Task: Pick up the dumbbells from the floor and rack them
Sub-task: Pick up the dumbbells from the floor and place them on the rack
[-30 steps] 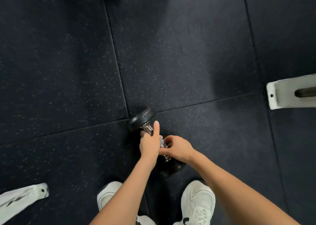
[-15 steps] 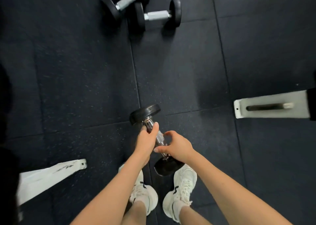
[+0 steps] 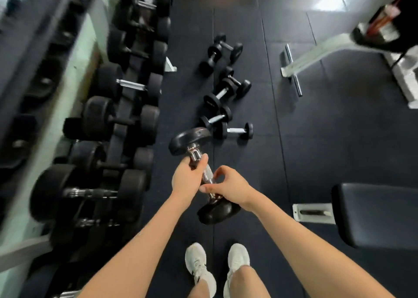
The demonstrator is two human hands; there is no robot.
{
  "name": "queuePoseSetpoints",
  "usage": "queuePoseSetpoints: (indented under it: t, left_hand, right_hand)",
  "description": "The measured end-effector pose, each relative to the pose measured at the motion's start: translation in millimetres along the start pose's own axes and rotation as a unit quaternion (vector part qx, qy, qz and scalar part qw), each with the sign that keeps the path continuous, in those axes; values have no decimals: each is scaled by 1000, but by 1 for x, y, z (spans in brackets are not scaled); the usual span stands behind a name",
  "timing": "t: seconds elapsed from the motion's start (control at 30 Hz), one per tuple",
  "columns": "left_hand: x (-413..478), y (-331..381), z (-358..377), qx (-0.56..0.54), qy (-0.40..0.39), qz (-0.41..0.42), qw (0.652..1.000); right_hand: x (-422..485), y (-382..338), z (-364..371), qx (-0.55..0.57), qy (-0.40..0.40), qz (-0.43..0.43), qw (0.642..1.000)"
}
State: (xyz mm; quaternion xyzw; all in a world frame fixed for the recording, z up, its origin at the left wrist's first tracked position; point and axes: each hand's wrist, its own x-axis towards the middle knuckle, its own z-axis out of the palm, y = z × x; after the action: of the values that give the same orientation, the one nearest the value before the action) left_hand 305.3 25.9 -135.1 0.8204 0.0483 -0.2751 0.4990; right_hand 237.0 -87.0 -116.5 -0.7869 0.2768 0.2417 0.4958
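Held dumbbell: black round-headed dumbbell with a knurled chrome handle [image 3: 204, 176], hanging off the floor in front of the person, above the white trainers [image 3: 199, 266], tilted with one head up and away, the other low and near.
Left hand [image 3: 187, 180]: fingers closing round the upper part of the handle, thumb lying along the bar just below the far head.
Right hand [image 3: 230, 188]: fingers wrapping the lower part of the handle, just above the near head; both hands sharing the load.
Handling: judging it heavy and rigid for its size. Heads are smooth and round, poor to hold; the knurling is giving grip, so the handle is the place to take it. Likely to roll if set down loose.
Rack: long dark rack of large black dumbbells [image 3: 122, 121], running along the person's left, blurred; free slots not clear from here.
Floor: dark speckled rubber floor [image 3: 316, 139], with a cluster of smaller black dumbbells [image 3: 222, 89] lying ahead, not yet picked up.
Surroundings: black padded bench [image 3: 375, 214] at the right, white-framed bench [image 3: 321, 53] further off.
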Motion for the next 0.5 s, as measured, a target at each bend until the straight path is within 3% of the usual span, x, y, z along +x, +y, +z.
queuePoseSetpoints:
  t: [0.23,0.5]
  left_hand:
    - [4,77,-99,-67,93,34,993]
    - [36,108,-179,-162,234,-35,958]
  right_hand:
    - [7,-128,-17,-60,-25,-91,994]
    - [72,-240,0,-156,-139,-182,961]
